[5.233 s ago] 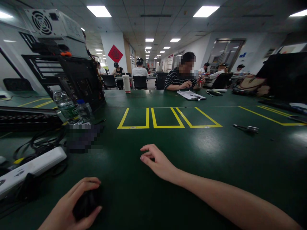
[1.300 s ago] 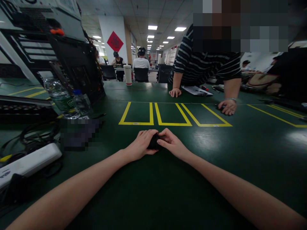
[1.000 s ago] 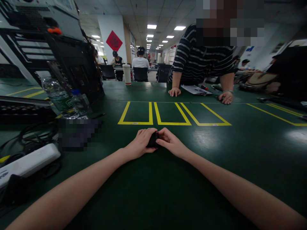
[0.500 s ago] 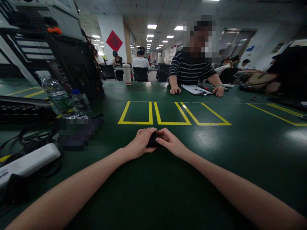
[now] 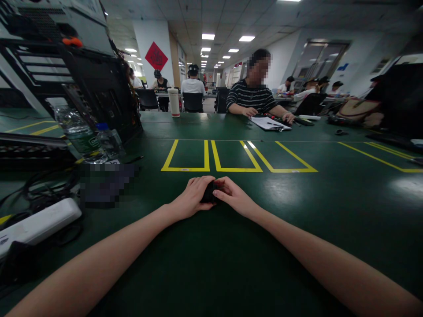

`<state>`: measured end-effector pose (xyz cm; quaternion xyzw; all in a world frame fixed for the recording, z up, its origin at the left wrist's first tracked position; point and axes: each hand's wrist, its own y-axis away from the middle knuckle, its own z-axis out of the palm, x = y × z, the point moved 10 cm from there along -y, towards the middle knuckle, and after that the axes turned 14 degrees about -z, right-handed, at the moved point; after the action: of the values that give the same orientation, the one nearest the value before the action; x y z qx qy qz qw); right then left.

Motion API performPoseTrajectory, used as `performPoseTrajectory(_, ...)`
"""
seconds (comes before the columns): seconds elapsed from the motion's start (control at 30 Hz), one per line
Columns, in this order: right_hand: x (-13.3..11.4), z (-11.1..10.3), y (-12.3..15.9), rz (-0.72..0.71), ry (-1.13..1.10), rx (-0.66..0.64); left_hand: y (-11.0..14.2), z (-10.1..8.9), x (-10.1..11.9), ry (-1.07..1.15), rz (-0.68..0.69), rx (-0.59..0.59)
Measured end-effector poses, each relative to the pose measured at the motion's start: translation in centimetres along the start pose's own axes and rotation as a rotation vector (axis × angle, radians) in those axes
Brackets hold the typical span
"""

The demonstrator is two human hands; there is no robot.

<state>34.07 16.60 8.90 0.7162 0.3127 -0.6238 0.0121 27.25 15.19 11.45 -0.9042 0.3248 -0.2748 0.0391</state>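
Note:
A small dark, blocky object [image 5: 208,193] rests at the middle of the green table [image 5: 211,264], mostly covered by fingers, so its kind cannot be made out. My left hand [image 5: 194,196] wraps round it from the left, fingers over the top and thumb low on the near side. From the right, my right hand [image 5: 231,196] closes on its other side, with thumb and fingertips against it. Just beyond my hands lie yellow tape outlines [image 5: 236,170] on the table.
On the left are a white power strip [image 5: 39,224] with black cables, a water bottle [image 5: 79,134], a smaller blue-capped bottle [image 5: 110,141] and a black computer case [image 5: 102,97]. Across the table a person in a striped top [image 5: 251,99] sits behind a clipboard [image 5: 269,123]. A white cup [image 5: 173,103] stands far off.
The person opposite has leaned back and to the left, drawing their hands nearer to themselves. My hands and the dark object look nearly the same; the whole view has shifted slightly.

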Motion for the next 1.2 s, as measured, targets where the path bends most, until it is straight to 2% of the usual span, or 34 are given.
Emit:
performPoseTrajectory(0.17,-0.34,0.65,0.08,-0.04,-0.093,-0.06,-0.01,0.03,-0.16,-0.002,0.0,0.007)
performPoseTrajectory(0.4,0.42,-0.1,-0.18,-0.014,-0.056,0.03,-0.03,0.07,-0.24,-0.009,0.013,0.026)
performPoseTrajectory(0.53,0.26,0.0,-0.09,0.031,-0.021,0.0,0.01,-0.1,-0.05,-0.006,0.004,0.004)
performPoseTrajectory(0.7,-0.52,0.56,0.06,-0.037,-0.083,-0.048,0.05,-0.18,0.1,-0.006,0.008,-0.013)
performPoseTrajectory(0.97,0.33,-0.2,-0.02,0.0,-0.023,0.032,0.14,-0.3,0.4,-0.008,0.005,-0.032)
performPoseTrajectory(1.1,0.1,0.12,0.0,0.022,-0.05,-0.02,0.21,-0.49,0.61,-0.006,0.004,-0.038)
performPoseTrajectory(1.2,-0.43,0.69,-0.01,-0.029,-0.121,-0.073,0.12,-0.24,0.38,-0.006,0.009,-0.031)
